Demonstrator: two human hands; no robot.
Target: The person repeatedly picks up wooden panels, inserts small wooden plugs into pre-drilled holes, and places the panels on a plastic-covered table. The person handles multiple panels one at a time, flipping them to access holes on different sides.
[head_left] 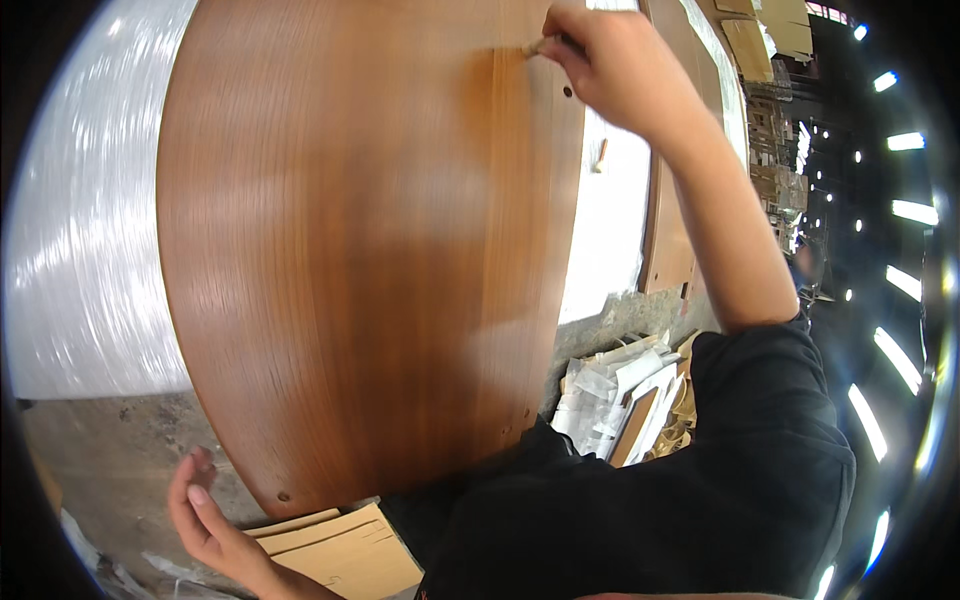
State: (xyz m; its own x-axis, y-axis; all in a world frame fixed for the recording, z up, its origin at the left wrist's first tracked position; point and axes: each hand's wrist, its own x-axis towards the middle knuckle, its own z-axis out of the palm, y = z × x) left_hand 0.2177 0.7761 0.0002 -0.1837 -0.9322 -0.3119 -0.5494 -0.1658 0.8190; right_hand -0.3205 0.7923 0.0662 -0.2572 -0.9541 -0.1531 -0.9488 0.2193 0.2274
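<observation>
A large brown wood-grain panel (380, 250) lies before me, with small round holes near its edges. My right hand (600, 60) reaches over its far right part, fingers pinched round a small brush-like tool (533, 48). The tip is at the panel's surface, close to the right edge; most of the tool is hidden in my fingers, so its exact kind is unclear. My left hand (205, 515) hangs off the panel's near left corner, fingers loosely curved and thumb apart, with nothing in it.
Plastic-wrapped stock (95, 220) stands along the left. Right of the panel, a white sheet (610, 210) carries a small wooden-handled piece (601, 157). Scraps and wrapping (620, 400) fill a spot by my right side. Cardboard (345, 555) lies below the near edge.
</observation>
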